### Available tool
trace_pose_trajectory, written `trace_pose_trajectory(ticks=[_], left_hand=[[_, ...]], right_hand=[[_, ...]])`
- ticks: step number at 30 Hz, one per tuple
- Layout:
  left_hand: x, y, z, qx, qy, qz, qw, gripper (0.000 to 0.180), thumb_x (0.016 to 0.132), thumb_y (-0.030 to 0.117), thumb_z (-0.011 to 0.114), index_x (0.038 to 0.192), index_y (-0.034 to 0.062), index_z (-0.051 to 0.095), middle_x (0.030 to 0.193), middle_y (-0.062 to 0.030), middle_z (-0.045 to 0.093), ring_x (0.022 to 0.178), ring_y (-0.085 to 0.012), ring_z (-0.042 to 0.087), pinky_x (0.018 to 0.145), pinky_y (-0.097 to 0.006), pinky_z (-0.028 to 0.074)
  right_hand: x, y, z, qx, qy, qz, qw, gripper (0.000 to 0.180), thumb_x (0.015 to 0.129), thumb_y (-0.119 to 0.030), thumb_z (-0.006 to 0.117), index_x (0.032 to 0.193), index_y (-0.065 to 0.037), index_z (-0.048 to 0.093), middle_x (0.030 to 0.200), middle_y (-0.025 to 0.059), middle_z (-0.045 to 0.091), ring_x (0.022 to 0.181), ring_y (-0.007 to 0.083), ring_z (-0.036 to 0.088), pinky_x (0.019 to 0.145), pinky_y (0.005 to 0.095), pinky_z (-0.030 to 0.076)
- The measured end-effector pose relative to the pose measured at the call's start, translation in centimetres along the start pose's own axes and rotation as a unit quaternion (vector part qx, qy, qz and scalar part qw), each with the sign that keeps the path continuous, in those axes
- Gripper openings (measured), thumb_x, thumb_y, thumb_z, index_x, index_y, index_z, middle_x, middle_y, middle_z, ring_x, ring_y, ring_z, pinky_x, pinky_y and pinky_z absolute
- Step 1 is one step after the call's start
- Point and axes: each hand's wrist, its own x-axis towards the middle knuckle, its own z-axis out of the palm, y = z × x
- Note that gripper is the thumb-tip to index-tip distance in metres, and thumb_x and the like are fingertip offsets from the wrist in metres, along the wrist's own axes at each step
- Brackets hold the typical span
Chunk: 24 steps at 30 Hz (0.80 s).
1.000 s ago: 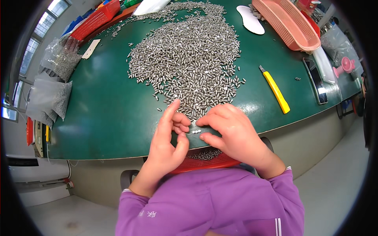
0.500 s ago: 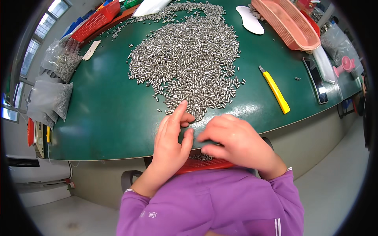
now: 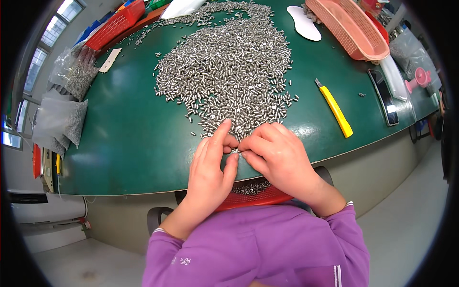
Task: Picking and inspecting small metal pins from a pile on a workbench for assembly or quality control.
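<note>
A wide heap of small silvery metal pins covers the middle of the green table. At its near tip, my left hand rests on the table with fingers curved and thumb apart, beside a few pins. Opposite it, my right hand has its thumb and fingertips drawn together on small pins between the two hands; the fingers partly hide them. Below the table edge, a red basket at my lap contains more of the pins.
On the right lie a yellow utility knife with its blade out, a phone and a pink basket. Bags of small parts line the left edge. A red basket and white insole-shaped piece are farther back.
My right hand has moved forward and left from the table edge to the pins at the heap's tip, and its fingers have closed. My left hand has barely moved.
</note>
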Motion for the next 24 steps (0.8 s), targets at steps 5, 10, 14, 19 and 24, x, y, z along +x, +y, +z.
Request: trace_pose_trajectory(ticks=[5, 10, 14, 19, 24], left_hand=[[-0.15, -0.4, 0.11, -0.014, -0.007, 0.0, 1.0, 0.07, 0.086, -0.011, 0.065, 0.151, 0.0038, 0.046, 0.099, -0.0044, 0.065, 0.092, -0.0174, 0.06, 0.081, -0.032, 0.048], [-0.04, -0.08, -0.17, -0.021, -0.013, -0.003, 1.0, 0.069, 0.084, -0.012, 0.066, 0.149, 0.002, 0.047, 0.096, -0.0057, 0.064, 0.089, -0.0206, 0.06, 0.081, -0.035, 0.049], [0.02, -0.12, -0.29, -0.017, -0.018, 0.006, 1.0, 0.069, 0.082, -0.011, 0.067, 0.147, 0.0006, 0.047, 0.095, -0.0081, 0.064, 0.088, -0.0243, 0.061, 0.082, -0.039, 0.051], [0.0, -0.21, -0.16, -0.027, -0.015, 0.001, 1.0, 0.068, 0.082, -0.01, 0.068, 0.147, 0.0007, 0.048, 0.097, -0.0082, 0.064, 0.089, -0.0246, 0.061, 0.082, -0.039, 0.051], [-0.09, -0.39, -0.35, -0.029, -0.026, -0.001, 0.999, 0.068, 0.082, -0.01, 0.068, 0.146, 0.0009, 0.049, 0.097, -0.0081, 0.064, 0.09, -0.0249, 0.06, 0.082, -0.038, 0.051]], right_hand=[[-0.08, 0.07, -0.27, 0.009, -0.006, -0.014, 1.0, 0.017, 0.081, -0.01, 0.079, 0.095, -0.008, 0.07, 0.093, 0.0071, 0.063, 0.087, 0.0298, 0.062, 0.076, 0.042, 0.051], [-0.12, -0.13, -0.09, 0.006, 0.001, -0.009, 1.0, 0.017, 0.08, -0.011, 0.079, 0.094, -0.007, 0.069, 0.091, 0.0075, 0.063, 0.087, 0.0298, 0.061, 0.076, 0.042, 0.051], [-0.12, -0.29, -0.13, 0.0, 0.003, -0.008, 1.0, 0.017, 0.08, -0.008, 0.078, 0.094, -0.007, 0.069, 0.091, 0.0075, 0.062, 0.086, 0.0298, 0.061, 0.075, 0.0422, 0.051], [-0.18, -0.19, -0.04, -0.004, 0.003, -0.017, 1.0, 0.016, 0.08, -0.007, 0.077, 0.094, -0.007, 0.069, 0.091, 0.0077, 0.062, 0.086, 0.0297, 0.061, 0.075, 0.0423, 0.051], [-0.17, -0.42, -0.25, 0.005, 0.001, -0.013, 1.0, 0.014, 0.08, -0.008, 0.077, 0.092, -0.007, 0.07, 0.092, 0.0072, 0.062, 0.087, 0.0289, 0.061, 0.076, 0.0418, 0.051]])
